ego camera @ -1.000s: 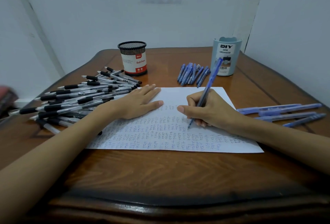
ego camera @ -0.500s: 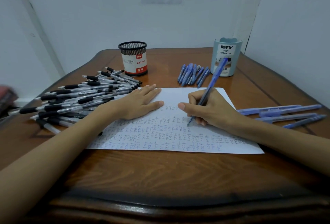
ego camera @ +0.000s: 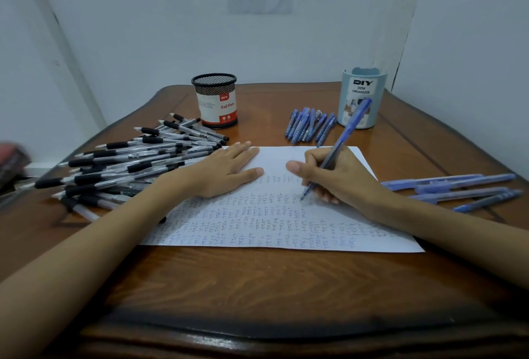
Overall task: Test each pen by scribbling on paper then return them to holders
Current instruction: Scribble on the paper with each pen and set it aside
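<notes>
A white sheet of paper, covered with rows of small blue scribbles, lies mid-table. My right hand grips a blue pen with its tip on the paper. My left hand lies flat, fingers spread, on the sheet's upper left part. A large heap of black-grip clear pens is at the left. Several blue pens lie in a bunch behind the paper. More blue pens lie at the right. A black mesh holder and a light blue holder stand at the back.
The brown wooden table has a raised curved front edge. White walls close in behind and on the right. A blurred dark red object sits off the table's left edge.
The pen's upper end has swung to the right while the tip stays on the paper. My left hand has not moved.
</notes>
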Available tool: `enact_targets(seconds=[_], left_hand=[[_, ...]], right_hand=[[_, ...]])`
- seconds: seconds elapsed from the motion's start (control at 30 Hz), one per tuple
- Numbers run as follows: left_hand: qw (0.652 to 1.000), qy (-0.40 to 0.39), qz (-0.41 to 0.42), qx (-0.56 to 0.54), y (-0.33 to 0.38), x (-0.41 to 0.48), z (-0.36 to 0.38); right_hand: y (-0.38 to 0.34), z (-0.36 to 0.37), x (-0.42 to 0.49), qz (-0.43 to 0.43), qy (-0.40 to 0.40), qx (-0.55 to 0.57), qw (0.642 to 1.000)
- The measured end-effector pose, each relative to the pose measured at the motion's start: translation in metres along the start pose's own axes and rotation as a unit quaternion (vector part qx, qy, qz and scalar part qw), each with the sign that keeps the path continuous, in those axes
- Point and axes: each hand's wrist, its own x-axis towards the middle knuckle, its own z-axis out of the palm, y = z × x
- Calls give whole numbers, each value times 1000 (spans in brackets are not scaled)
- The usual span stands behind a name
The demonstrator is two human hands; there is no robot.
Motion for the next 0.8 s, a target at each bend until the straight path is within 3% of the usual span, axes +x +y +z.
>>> enact_targets(seconds=[0.1,0.23,0.8], left_hand=[[1000,-1,1,0,0,0,-1],[1000,-2,2,-4,-1,0,-1],[1000,-3,2,-2,3,-4,-4]], right_hand=[[-2,-4,2,59,7,94,994],[2,-17,5,76,44,146,985],[3,-31,12,50,37,218,974]])
